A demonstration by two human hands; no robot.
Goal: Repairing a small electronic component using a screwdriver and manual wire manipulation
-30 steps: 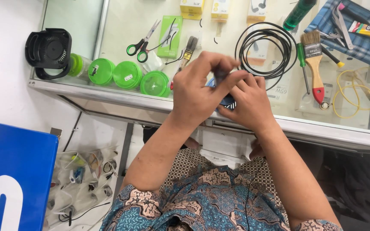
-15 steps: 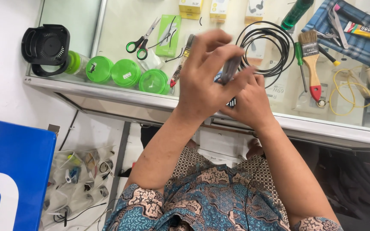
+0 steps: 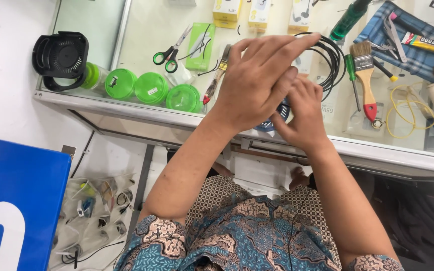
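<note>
Part (image 3: 276, 123): small, dark, mostly hidden between your hands above the counter edge (image 3: 141, 113); likely light and rigid.
Left hand (image 3: 257, 83): fingers extended, covering it; grip unclear.
Right hand (image 3: 302, 118): curled beneath, pinching it.
Hold: by the edges.
Nearby: cable coil (image 3: 333, 57), brush (image 3: 365, 75).

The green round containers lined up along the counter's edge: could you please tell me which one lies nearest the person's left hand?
The rightmost green container, beside the small brush, is nearest the left hand; the other two sit farther left, toward the black fan.
</note>
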